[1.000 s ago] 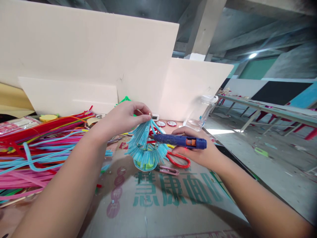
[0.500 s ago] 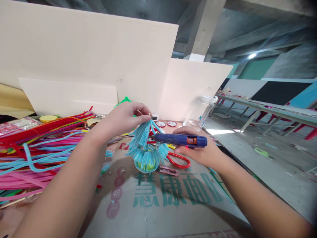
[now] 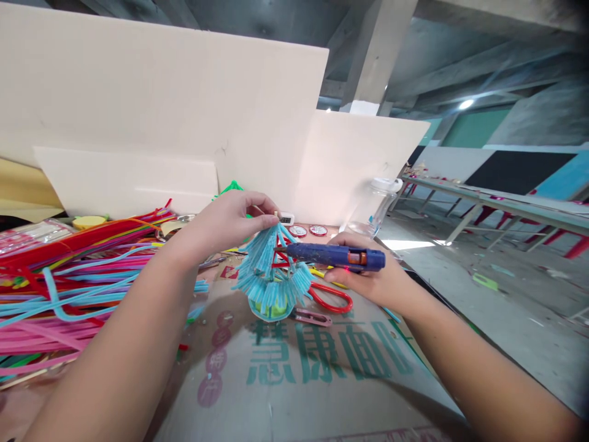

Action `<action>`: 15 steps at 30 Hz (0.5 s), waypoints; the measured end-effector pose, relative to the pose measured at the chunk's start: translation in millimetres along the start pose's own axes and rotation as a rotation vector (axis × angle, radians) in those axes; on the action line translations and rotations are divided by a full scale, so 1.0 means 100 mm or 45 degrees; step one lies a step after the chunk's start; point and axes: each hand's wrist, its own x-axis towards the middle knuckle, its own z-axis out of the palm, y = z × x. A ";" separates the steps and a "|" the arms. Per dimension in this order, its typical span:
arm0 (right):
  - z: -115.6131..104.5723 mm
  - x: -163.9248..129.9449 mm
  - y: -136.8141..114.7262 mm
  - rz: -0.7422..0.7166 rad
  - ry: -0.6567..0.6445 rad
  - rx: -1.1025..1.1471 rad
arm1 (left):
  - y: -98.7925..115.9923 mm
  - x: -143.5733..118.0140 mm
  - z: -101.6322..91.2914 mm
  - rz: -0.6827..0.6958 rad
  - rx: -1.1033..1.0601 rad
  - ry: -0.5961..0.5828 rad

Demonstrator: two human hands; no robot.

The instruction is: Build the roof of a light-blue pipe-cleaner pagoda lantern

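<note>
At the far left a heap of loose pipe cleaners [image 3: 69, 288] in pink, blue, red and yellow lies spread on the cardboard sheet [image 3: 299, 374] that covers the table, well to the left of the blue pipe-cleaner ornament [image 3: 271, 273]; behind the heap a yellow disc [image 3: 89, 221] sits against the foot of the pale boards [image 3: 161, 110] that stand upright along the back. The left hand [image 3: 227, 218] comes in from the lower left and pinches the top of the ornament between thumb and fingertips, its fingers curled together over the small stick end there; the ornament hangs below that pinch, its looped blue strands flaring out around a green core, with its lower edge just above or at the cardboard, which of the two cannot be told. Just right of the ornament the right hand [image 3: 372, 279] is wrapped closed around a blue glue gun [image 3: 335, 256], held level with its nozzle pointing left into the ornament's strands; whether the tip touches them cannot be told. Beneath the gun, red-handled scissors [image 3: 334, 298] lie on the cardboard, and a small pink snipper [image 3: 313, 317] lies just below the ornament's right side; behind it two round red-rimmed pieces [image 3: 309, 230] rest near the boards. Further right of the ornament a clear plastic bottle [image 3: 372, 209] with a white cap stands at the table's edge.
</note>
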 end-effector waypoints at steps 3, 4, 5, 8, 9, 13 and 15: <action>0.01 0.00 0.01 0.005 -0.019 0.052 | -0.04 0.00 0.00 0.015 -0.013 0.006; 0.01 0.00 0.01 0.006 -0.024 0.077 | -0.05 0.00 0.00 0.014 -0.015 0.003; 0.02 0.00 0.01 0.004 -0.023 0.096 | -0.05 0.00 0.00 0.011 -0.014 0.000; 0.03 0.01 0.01 -0.040 0.005 0.113 | -0.05 0.00 0.00 0.002 -0.001 -0.003; 0.04 0.01 0.01 -0.049 0.013 0.097 | -0.05 0.00 0.00 0.003 0.003 -0.003; 0.04 0.03 0.03 -0.055 -0.004 0.018 | -0.03 0.00 -0.01 0.011 0.010 -0.004; 0.05 0.02 0.04 -0.056 0.012 0.036 | -0.04 0.00 -0.01 0.015 0.011 -0.003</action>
